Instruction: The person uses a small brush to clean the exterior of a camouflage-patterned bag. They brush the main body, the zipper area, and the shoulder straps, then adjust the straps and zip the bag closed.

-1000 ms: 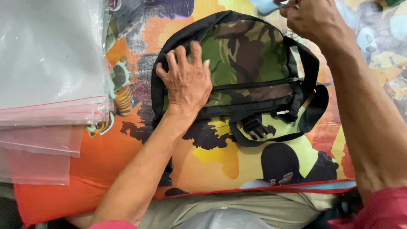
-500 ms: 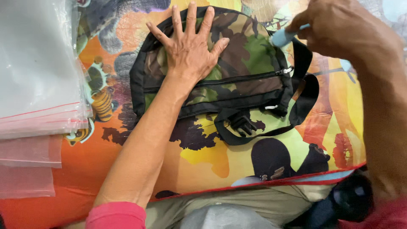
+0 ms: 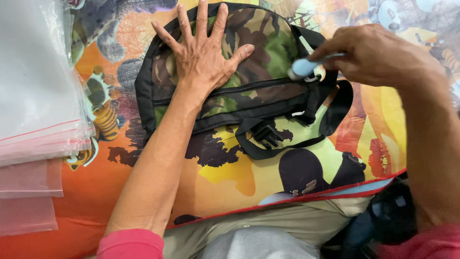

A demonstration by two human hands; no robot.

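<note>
Two hands are on one camouflage bag (image 3: 249,72), which lies in the upper middle of the frame on a brightly printed cloth (image 3: 230,182) spread over what seems to be the person's lap or a low table; which of the two cannot be told. The bag's long axis runs left to right across the picture, its rounded top toward the upper edge and its black strap with buckle (image 3: 268,136) trailing toward the lower middle. The left hand (image 3: 203,52) lies flat on the bag's upper left part, fingers spread wide, palm down, gripping nothing and only pressing the fabric. The right hand (image 3: 378,57) comes in from the upper right, curled closed around a pale blue tool (image 3: 306,67) whose rounded end touches the bag's right side, just above the dark zipper line (image 3: 249,88) that crosses the bag lengthwise. So the tool's end sits to the right of the flat hand, with a stretch of bare bag between them. A stack of clear plastic bags (image 3: 38,96) with red seal lines fills the left edge, well apart from the bag. Open cloth lies below the bag in the lower middle, ending at a red hem (image 3: 335,189); to the right the forearm covers most of the free room.
</note>
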